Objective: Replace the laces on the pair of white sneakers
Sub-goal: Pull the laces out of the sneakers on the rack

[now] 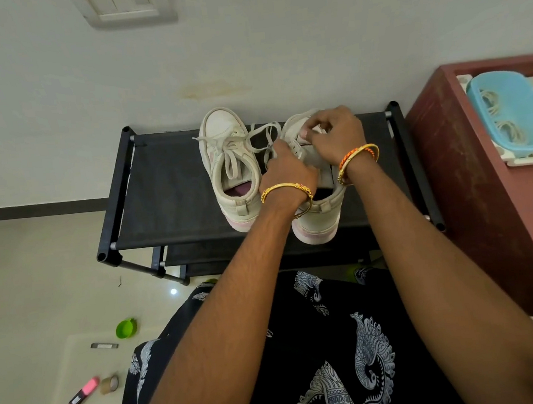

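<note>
Two white sneakers are set side by side on the black fabric top of a shoe rack (pixel 166 192), toes toward the far edge by the wall, heels toward the near edge.

The left sneaker (pixel 227 160) stands near the middle of the top and is not held; its lace is loosened and partly drawn out.

The right sneaker (pixel 317 216) sits toward the right half, its heel slightly overhanging the near edge. Both hands are over its eyelet area.

The left hand (pixel 282 164) is closed on the near part of the eyelet row, where loose loops of lace (pixel 265 136) trail off leftward across the gap between the shoes. What exactly is pinched cannot be told; probably lace.

The right hand (pixel 338 133) is curled over the tongue nearer the toe, fingertips (pixel 307 134) pressed together on something small and pale, hidden from view.

Key relation: the shoe's long axis runs from near edge to far edge, straight away from the body. The eyelet row lies directly under the fingers, right hand farther, left hand nearer. Lace is judged best drawn outward across this axis, toward the left.
</note>
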`<act>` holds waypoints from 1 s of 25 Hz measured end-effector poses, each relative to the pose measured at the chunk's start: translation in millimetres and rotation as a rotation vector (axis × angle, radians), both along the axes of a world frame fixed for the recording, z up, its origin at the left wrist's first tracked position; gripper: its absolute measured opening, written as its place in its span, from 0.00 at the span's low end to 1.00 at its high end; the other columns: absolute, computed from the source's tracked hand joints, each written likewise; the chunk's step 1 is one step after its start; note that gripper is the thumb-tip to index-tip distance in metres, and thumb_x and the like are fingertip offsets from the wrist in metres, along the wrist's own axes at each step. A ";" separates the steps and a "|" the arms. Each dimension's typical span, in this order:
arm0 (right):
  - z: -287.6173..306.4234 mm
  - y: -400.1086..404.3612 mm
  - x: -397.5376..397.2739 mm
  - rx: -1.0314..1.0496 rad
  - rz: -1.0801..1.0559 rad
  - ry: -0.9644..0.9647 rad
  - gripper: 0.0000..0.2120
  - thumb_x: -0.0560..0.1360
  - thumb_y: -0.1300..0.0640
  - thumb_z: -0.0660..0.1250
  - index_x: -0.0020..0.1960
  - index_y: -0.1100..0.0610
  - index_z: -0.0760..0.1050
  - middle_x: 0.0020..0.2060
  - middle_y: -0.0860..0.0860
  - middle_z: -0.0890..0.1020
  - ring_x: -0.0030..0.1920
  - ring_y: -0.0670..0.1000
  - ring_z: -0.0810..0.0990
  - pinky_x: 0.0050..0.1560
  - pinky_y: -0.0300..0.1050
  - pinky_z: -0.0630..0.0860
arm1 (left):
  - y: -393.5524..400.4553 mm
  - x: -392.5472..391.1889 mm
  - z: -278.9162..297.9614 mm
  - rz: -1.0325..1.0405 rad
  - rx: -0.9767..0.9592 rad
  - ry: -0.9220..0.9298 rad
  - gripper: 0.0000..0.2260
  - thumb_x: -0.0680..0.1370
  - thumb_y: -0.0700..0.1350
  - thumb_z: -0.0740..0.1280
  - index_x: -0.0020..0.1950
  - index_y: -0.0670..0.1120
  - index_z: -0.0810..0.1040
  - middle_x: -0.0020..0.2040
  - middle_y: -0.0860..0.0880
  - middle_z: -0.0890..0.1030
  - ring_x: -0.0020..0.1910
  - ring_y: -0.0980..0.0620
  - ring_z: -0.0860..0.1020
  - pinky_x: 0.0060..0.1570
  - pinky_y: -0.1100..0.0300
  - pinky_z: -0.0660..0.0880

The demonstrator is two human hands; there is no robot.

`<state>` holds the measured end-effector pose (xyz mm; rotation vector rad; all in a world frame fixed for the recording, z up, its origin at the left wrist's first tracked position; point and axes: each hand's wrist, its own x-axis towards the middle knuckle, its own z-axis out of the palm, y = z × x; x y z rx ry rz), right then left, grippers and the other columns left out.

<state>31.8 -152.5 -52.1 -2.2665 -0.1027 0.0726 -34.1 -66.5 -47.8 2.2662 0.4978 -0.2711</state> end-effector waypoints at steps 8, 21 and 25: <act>37.3 0.0 -1.8 0.848 -0.084 0.058 0.10 0.75 0.67 0.62 0.39 0.55 0.71 0.35 0.50 0.82 0.36 0.46 0.78 0.32 0.38 0.70 | 0.0 2.3 -1.7 -0.035 0.054 0.030 0.23 0.76 0.44 0.62 0.70 0.46 0.60 0.61 0.38 0.72 0.55 0.38 0.75 0.46 0.52 0.69; 5.4 7.3 -0.6 -0.254 0.083 0.024 0.05 0.74 0.59 0.69 0.48 0.58 0.82 0.52 0.55 0.82 0.54 0.54 0.78 0.55 0.46 0.75 | 0.8 3.7 -3.9 -0.004 0.015 0.008 0.22 0.76 0.46 0.62 0.69 0.45 0.61 0.57 0.39 0.75 0.52 0.40 0.76 0.48 0.50 0.73; 5.2 6.7 1.8 -0.015 0.006 -0.027 0.01 0.73 0.60 0.70 0.44 0.56 0.80 0.43 0.52 0.75 0.41 0.45 0.72 0.39 0.32 0.66 | -0.2 2.6 -4.3 -0.001 0.033 0.015 0.22 0.76 0.46 0.61 0.69 0.46 0.61 0.58 0.39 0.75 0.53 0.39 0.76 0.49 0.49 0.73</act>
